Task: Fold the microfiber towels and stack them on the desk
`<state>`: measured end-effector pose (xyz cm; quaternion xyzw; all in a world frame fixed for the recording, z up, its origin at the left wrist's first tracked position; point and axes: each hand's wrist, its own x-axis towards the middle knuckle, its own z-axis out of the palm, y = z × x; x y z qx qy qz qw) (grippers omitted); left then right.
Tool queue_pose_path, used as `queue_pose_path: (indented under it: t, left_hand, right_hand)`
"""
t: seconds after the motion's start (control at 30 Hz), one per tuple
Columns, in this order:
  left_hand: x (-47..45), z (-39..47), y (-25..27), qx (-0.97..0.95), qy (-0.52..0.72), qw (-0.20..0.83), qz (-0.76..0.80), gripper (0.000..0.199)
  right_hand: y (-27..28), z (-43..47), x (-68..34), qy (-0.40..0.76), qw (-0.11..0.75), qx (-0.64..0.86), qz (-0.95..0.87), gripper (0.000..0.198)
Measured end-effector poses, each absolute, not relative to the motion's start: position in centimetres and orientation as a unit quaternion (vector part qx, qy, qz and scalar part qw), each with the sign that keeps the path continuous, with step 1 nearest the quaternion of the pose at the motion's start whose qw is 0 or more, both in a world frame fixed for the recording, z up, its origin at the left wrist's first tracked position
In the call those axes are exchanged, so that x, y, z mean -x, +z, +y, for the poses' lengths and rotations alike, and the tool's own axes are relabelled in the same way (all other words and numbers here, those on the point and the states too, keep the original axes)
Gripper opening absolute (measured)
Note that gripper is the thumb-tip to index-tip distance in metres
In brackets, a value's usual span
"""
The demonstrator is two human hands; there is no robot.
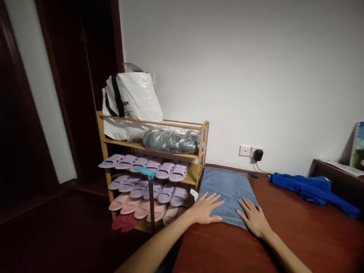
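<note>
A blue-grey cloth point(227, 185) lies spread flat on the reddish-brown table point(298, 227), near its left edge. A small white tag point(194, 193) sticks out from the cloth's left side. My left hand point(206, 208) rests on the near left corner of the cloth, fingers spread. On the near right corner lies my right hand point(254, 217), its fingers stretched out across the cloth's edge. Neither hand grips anything.
Left of the table stands a wooden shoe rack point(203, 140) with several slippers point(166, 169), a white bag point(139, 94) and a plastic-wrapped bundle point(173, 141). A blue garment point(309, 187) lies at the table's right. A black plug point(258, 155) sits in the wall socket.
</note>
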<state>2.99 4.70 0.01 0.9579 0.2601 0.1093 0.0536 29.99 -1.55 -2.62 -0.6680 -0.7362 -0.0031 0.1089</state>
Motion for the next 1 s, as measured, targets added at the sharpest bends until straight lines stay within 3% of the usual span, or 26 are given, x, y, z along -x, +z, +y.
queue_pose_path:
  t: [0.3,0.6,0.8,1.0]
  left_hand:
    - [-3.2,10.9,0.0,-0.951,0.107,0.044,0.287,0.072]
    - [-3.8,10.7,-0.7,-0.934,0.105,0.033,0.341,0.067]
    - [-3.7,10.0,-1.1,-0.923,0.119,0.021,0.364,0.066]
    - [-3.6,10.3,-1.7,-0.920,0.142,0.015,0.364,0.059]
  right_hand:
    - [-3.0,4.3,-30.3,-0.015,0.121,0.677,-0.726,0.071]
    - [-3.7,4.5,-31.6,0.005,0.143,0.677,-0.722,0.066]
    - [-5.7,3.3,-39.3,0.023,0.137,0.739,-0.659,0.063]
    - [-7.3,1.6,-49.7,-0.040,0.149,0.833,-0.531,0.060]
